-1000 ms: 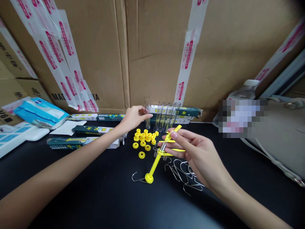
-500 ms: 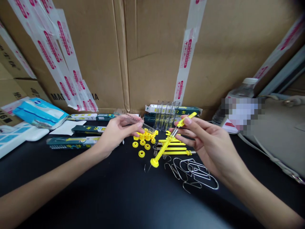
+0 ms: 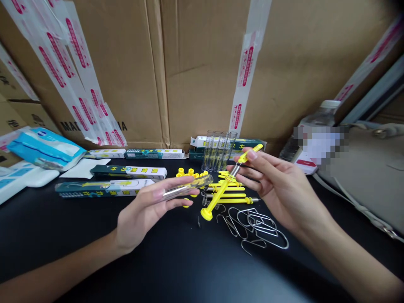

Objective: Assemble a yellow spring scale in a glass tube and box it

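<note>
Between the thumb and fingers of my left hand (image 3: 142, 210) lies a clear plastic tube (image 3: 179, 190), its open end pointing right. My right hand (image 3: 277, 181) pinches the upper end of a yellow plastic rod (image 3: 217, 195), which slants down to the left. The rod has a metal spring section near my fingers and a round yellow cap at its lower end, with a thin hook below. Behind the tube are several yellow caps (image 3: 191, 172), partly hidden by my left hand. More yellow rods (image 3: 232, 195) lie on the table under the held one.
Several clear tubes (image 3: 218, 151) stand upright at the back. Metal hooks (image 3: 263, 229) lie in a tangle at the right. Printed boxes (image 3: 101, 188), a blue packet (image 3: 47, 147), a bottle (image 3: 322, 118) and a grey bag (image 3: 369, 181) surround the black table (image 3: 189, 269).
My left hand has come down and nearer, turning the tube so that it now points toward the yellow rod. My right hand has stayed almost in place with the rod.
</note>
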A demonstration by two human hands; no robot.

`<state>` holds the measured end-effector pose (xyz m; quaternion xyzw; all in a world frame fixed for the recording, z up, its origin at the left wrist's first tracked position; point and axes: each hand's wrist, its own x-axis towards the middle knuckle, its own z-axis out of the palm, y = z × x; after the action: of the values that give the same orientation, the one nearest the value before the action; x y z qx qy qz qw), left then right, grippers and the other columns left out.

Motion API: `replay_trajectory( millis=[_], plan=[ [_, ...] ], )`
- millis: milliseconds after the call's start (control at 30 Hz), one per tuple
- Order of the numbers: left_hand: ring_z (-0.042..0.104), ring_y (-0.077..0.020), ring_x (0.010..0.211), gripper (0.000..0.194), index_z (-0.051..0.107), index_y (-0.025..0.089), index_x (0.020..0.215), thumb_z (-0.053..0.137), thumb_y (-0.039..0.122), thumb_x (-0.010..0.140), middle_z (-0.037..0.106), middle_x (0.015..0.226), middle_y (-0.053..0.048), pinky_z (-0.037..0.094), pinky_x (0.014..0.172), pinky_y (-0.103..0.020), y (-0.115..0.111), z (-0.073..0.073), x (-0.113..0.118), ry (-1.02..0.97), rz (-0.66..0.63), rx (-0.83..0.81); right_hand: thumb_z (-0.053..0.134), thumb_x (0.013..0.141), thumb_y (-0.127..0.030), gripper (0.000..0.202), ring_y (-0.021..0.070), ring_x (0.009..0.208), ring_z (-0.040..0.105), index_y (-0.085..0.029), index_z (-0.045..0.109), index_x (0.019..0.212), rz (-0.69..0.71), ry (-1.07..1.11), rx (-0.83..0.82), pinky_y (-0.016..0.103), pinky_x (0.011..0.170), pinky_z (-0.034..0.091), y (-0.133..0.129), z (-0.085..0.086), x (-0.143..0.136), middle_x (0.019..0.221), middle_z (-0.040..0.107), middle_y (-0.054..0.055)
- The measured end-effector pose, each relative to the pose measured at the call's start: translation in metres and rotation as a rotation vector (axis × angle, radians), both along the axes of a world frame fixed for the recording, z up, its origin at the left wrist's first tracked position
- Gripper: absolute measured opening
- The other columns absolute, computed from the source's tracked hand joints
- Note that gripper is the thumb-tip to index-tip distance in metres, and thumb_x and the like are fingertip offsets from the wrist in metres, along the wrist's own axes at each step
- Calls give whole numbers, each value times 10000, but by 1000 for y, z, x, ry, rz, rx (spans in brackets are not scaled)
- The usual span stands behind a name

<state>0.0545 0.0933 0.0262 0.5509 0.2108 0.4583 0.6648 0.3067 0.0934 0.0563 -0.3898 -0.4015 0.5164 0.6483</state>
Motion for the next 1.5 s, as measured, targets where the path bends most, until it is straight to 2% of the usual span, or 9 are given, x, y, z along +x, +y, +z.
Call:
replay_trajectory(
  millis=[167,300,433,733,900,1033,1200,1367,1500],
  plan=[
    [645,-291,1255,289,784,186,1178,619,222,943,744,1281,-108,524,1021,-330,-2,-2,0,81,46,-158,878,780,-344,191,136,722,772,-197,813,884,15,8,-20,163,673,661,-1,-1,1,878,775,20],
    [604,-278,1303,420,727,247,1278,723,148,870,632,1456,-71,522,1006,-309,-3,-4,2,82,36,-200,868,791,-340,162,121,701,764,-210,816,873,19,12,-34,154,666,656,-2,0,1,886,775,14],
    [623,-272,1254,570,651,245,1379,778,162,829,631,1448,-107,498,1002,-318,-5,-3,3,69,22,-278,894,759,-342,190,129,712,765,-214,815,875,33,21,-51,170,700,664,-4,1,0,858,762,6],
    [659,-216,1164,563,697,252,1313,848,153,779,628,1453,-89,487,1024,-286,-2,-14,4,21,13,-333,868,796,-329,181,133,730,772,-206,821,920,58,24,-77,164,686,664,-3,-4,-3,886,787,18],
    [716,-188,983,405,749,264,1204,844,193,817,717,1298,-79,568,863,-278,-1,-14,6,5,40,-336,870,791,-334,190,124,695,763,-216,824,932,57,18,-84,156,670,657,-2,-6,-5,798,768,0],
    [718,-146,862,409,744,261,1218,833,165,830,757,1205,-86,558,753,-225,-1,-17,7,-15,30,-319,876,781,-336,184,125,694,763,-223,824,917,47,6,-86,158,664,653,-2,-6,-5,874,794,23],
    [716,-135,892,361,759,223,1205,823,201,851,777,1161,-80,553,846,-217,0,-21,9,-42,10,-324,874,781,-349,186,132,729,774,-228,816,910,60,15,-93,148,673,648,0,-7,-3,917,804,26],
    [753,-195,979,319,763,188,1159,826,205,847,786,1149,-94,570,922,-271,1,-20,11,-59,5,-359,874,775,-327,181,163,869,785,-234,806,915,46,56,-111,184,783,661,2,-10,-2,981,808,25],
    [768,-220,1004,315,717,173,1213,765,213,905,799,1102,-136,587,917,-285,0,-20,11,-84,-70,-379,858,792,-293,126,153,919,781,-227,802,882,47,147,-150,122,773,646,4,-11,-2,943,807,10]
  ],
)
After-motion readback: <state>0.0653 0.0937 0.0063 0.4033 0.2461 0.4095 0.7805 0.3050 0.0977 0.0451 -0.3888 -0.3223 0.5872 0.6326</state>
